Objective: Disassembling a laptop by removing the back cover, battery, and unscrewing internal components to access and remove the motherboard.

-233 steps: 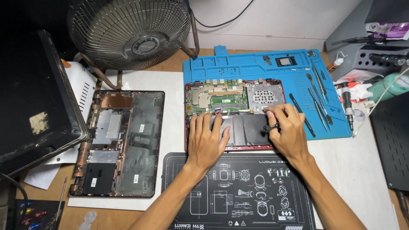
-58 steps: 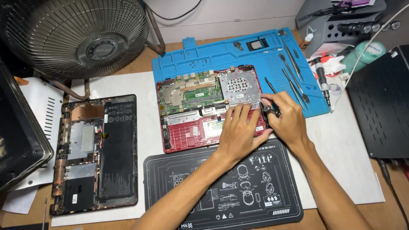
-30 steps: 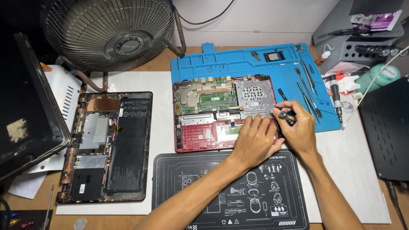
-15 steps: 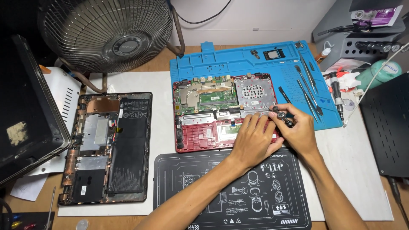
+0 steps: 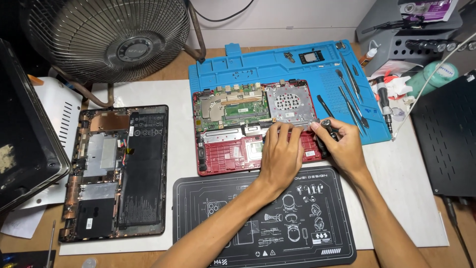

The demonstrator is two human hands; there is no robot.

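Note:
An opened red laptop [image 5: 223, 149] lies half on a blue repair mat [image 5: 258, 64], its green board and a silver perforated plate [image 5: 290, 101] exposed. My left hand [image 5: 282, 156] rests flat on the laptop's lower right part, fingertips at the silver plate's lower edge, holding nothing. My right hand [image 5: 344, 146] is at the laptop's right edge, closed around a small black screwdriver [image 5: 327, 128] that points down at the chassis corner. What lies under both hands is hidden.
Several slim tools [image 5: 349, 92] lie on the blue mat's right side. A black printed mat [image 5: 267, 228] is in front, a second opened black laptop [image 5: 119, 168] at left, a fan [image 5: 109, 39] behind it, a dark lid [image 5: 22, 129] far left, a black panel [image 5: 446, 134] right.
The black block that filled the red laptop's lower half 7.8 s ago is gone, leaving red chassis bare. In the last second both hands stay almost still at the right corner.

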